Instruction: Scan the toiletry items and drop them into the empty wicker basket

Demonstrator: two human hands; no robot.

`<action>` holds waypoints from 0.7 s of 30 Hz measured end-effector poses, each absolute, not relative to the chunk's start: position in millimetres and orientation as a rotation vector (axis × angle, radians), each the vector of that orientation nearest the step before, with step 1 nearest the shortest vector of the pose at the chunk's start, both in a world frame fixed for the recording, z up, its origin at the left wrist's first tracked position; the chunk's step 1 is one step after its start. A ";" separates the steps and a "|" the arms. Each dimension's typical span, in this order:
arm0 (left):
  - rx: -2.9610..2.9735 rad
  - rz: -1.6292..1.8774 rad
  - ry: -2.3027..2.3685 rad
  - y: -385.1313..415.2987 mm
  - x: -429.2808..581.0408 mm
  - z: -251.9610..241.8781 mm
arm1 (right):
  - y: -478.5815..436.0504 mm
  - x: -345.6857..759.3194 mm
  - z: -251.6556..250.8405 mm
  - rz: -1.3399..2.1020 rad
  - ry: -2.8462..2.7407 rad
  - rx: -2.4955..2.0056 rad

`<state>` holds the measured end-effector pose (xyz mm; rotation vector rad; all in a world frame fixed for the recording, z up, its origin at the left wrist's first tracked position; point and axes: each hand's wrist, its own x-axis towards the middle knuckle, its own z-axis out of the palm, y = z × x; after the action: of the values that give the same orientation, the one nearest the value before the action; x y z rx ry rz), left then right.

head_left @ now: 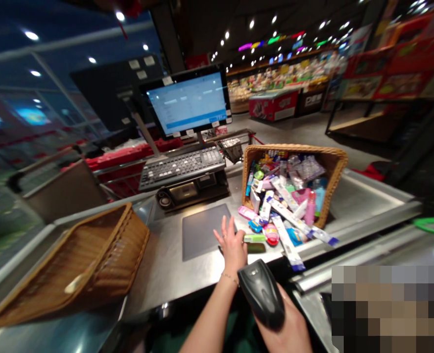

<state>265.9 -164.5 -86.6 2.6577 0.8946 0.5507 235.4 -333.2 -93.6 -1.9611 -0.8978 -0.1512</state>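
Note:
In my right hand [294, 321] is a black barcode scanner [261, 291], its head pointing up and forward over the counter edge. My left hand [232, 245] reaches over the metal counter, just beyond the scanner. Its thumb and index finger pinch the end of a small bright green packet [254, 238], while the other fingers are spread. A wicker basket [294, 148] lies tipped toward me on the right. Small packaged goods spill from its mouth: white-and-purple stick packs [288, 245], a pink bottle [310, 208], a round pink pack [271, 234] and blue packs [295, 236].
At the left stands another wicker basket [138, 240] with a small pale item [73, 284] inside. A grey pad [202, 233] is set in the counter. Behind it are a keyboard [182, 166] and a lit monitor [189, 103]. A green ring [433, 225] lies far right.

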 end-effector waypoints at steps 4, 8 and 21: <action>2.651 0.592 0.922 -160.5 261.5 -84.6 | -329.9 233.0 -87.3 -0.118 -0.852 -1.946; 2.640 0.631 0.946 -157.6 258.2 -83.2 | -327.9 233.2 -84.1 -0.110 -0.880 -1.941; 2.587 0.718 1.019 -146.8 245.1 -76.0 | -318.5 223.4 -84.8 -0.054 -0.744 -1.837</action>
<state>245.1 -146.8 -76.0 2.5873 1.0194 0.7178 223.4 -318.5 -84.8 -1.8365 -0.7445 -0.0537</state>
